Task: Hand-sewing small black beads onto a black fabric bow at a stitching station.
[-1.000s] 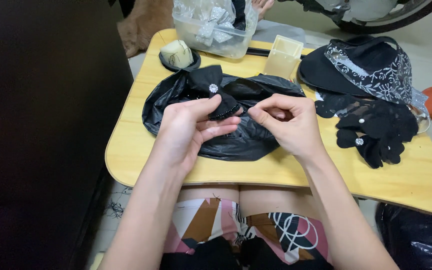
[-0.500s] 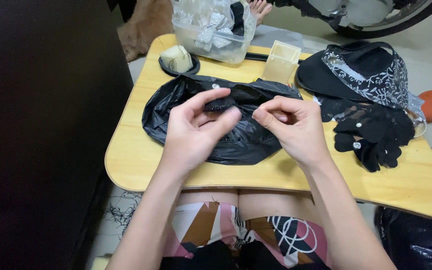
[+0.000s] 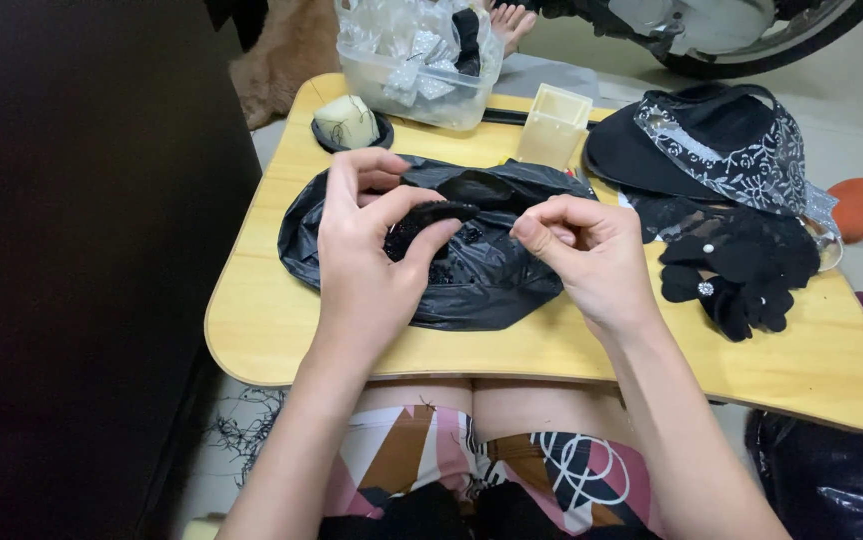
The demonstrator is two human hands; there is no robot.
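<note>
Black beaded fabric piece [image 3: 430, 222] sits pinched between thumb and fingers of left hand [image 3: 367, 250], just above black plastic bag [image 3: 472, 270] on wooden lap table [image 3: 282, 320]. Right hand [image 3: 587, 255] curled narrow, fingertips pressed together; cannot tell if it holds anything. Risk: loose pinch lets the piece drop and vanish against the black bag. Piece looks small, dark, studded, slightly folded.

Bright, even overhead light w/ soft shadows, sharp focus, left side of frame very dark.
</note>
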